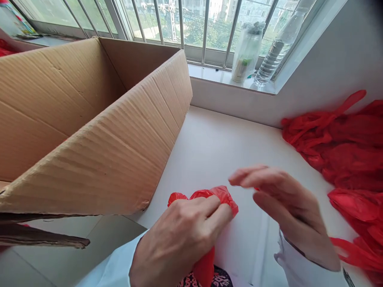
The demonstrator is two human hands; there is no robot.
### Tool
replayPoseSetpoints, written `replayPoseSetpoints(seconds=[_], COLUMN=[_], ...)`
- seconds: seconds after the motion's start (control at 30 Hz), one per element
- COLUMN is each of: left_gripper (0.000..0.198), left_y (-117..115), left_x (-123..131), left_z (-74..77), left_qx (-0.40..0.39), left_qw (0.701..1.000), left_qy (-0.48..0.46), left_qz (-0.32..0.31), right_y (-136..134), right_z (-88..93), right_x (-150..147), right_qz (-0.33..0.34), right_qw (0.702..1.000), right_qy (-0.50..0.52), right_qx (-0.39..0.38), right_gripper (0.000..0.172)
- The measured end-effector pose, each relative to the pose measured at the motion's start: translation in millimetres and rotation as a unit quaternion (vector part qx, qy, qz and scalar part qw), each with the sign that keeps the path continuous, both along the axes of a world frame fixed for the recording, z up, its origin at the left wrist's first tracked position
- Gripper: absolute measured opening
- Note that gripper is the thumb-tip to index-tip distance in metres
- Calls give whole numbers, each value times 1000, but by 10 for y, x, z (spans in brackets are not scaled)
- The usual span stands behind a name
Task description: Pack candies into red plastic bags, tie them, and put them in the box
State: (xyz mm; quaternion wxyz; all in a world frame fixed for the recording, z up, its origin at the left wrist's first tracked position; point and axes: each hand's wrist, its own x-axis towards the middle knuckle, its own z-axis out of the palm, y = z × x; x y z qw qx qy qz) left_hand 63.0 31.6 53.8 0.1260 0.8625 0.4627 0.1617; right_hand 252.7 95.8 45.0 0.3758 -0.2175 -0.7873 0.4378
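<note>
My left hand (185, 235) is closed around a crumpled red plastic bag (223, 196). Part of the bag puffs out above the fingers, and another part hangs below the palm. To its right, my right hand (287, 207) is raised over the white tabletop (215, 147), slightly blurred. Its fingers and thumb are apart, and I see nothing held between them. A large pile of red plastic bags (344, 147) lies along the right side of the table, beyond my right hand.
An open cardboard box (125, 147) takes up the left, its near corner jutting past the table edge. On the sill of the barred window stand a clear plastic bottle (273, 56) and a bagged container (245, 56). Floor tiles (60, 259) show at lower left.
</note>
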Motion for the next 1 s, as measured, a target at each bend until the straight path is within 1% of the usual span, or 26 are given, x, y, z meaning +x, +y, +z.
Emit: replayPoseSetpoints(seconds=[0.03, 0.07, 0.1, 0.13, 0.17, 0.2, 0.23, 0.27, 0.3, 0.33, 0.37, 0.4, 0.43, 0.47, 0.53, 0.6, 0.63, 0.7, 0.73, 0.77, 0.8, 0.83, 0.87, 0.93, 0.97, 1.0], left_gripper=[21, 21, 21, 20, 18, 15, 13, 14, 15, 15, 17, 19, 21, 21, 22, 22, 21, 14, 12, 13, 13, 14, 15, 16, 19, 26], left_y=[-22, -34, -34, -25, -10, 8, 26, 43, 56, 66, 72, 73, 66, 50, -12, -115, -177, -303, -360, -408, -445, -472, -490, -506, -511, -518], left_x=[27, 46, 55, 55, 47, 35, 21, 6, -9, -25, -44, -69, -99, -138, -235, -350, -406, -498, -525, -537, -535, -520, -500, -462, -454, -458], left_z=[-11, -30, -57, -91, -128, -165, -197, -222, -236, -241, -237, -230, -224, -224, -264, -375, -457, -659, -767, -871, -965, -1043, -1102, -1163, -1172, -1173], left_qx=[84, 160, 222, 263, 276, 267, 243, 220, 208, 211, 226, 241, 256, 263, 262, 249, 232, 164, 115, 57, 17, -18, -42, -72, -87, -101], left_qw=[995, 984, 972, 963, 959, 958, 958, 956, 955, 957, 961, 965, 965, 964, 964, 967, 971, 981, 984, 983, 980, 976, 973, 965, 960, 954], left_qy=[54, 79, 73, 42, -6, -61, -113, -153, -168, -156, -123, -77, -32, 4, 40, 45, 40, 2, -41, -87, -118, -146, -166, -198, -215, -230], left_qz=[4, 8, 16, 33, 58, 83, 105, 121, 127, 120, 98, 72, 48, 32, 21, 33, 48, 100, 129, 151, 158, 160, 158, 157, 160, 160], right_y=[73, 142, 203, 254, 296, 327, 347, 355, 354, 344, 328, 308, 288, 272, 267, 315, 355, 443, 475, 489, 480, 447, 391, 224, 127, 35], right_z=[-80, -160, -237, -305, -362, -406, -434, -448, -448, -436, -416, -393, -372, -360, -387, -508, -604, -825, -927, -1007, -1057, -1074, -1058, -966, -912, -864], right_x=[-46, -98, -151, -198, -237, -264, -280, -286, -283, -271, -251, -222, -183, -131, 11, 202, 308, 513, 595, 653, 678, 662, 604, 381, 239, 97], right_qz=[10, 47, 101, 162, 212, 244, 256, 245, 211, 158, 96, 39, -4, -31, -60, -78, -89, -94, -88, -80, -75, -71, -69, -55, -34, -11], right_qw=[998, 993, 985, 973, 961, 952, 950, 957, 970, 983, 987, 978, 960, 939, 907, 891, 890, 900, 904, 904, 902, 900, 900, 912, 917, 921], right_qy=[-9, -26, -38, -46, -50, -54, -58, -63, -74, -92, -113, -132, -148, -165, -182, -202, -216, -268, -301, -333, -358, -375, -379, -362, -351, -338], right_qx=[-57, -103, -135, -158, -172, -177, -170, -145, -98, -25, 64, 156, 236, 299, 375, 398, 391, 332, 291, 255, 229, 212, 202, 187, 184, 194], right_gripper=[25, 27, 28, 29, 32, 39, 43, 40, 32, 22, 17, 16, 16, 15, 15, 18, 19, 18, 18, 20, 21, 23, 30, 61, 73, 74])
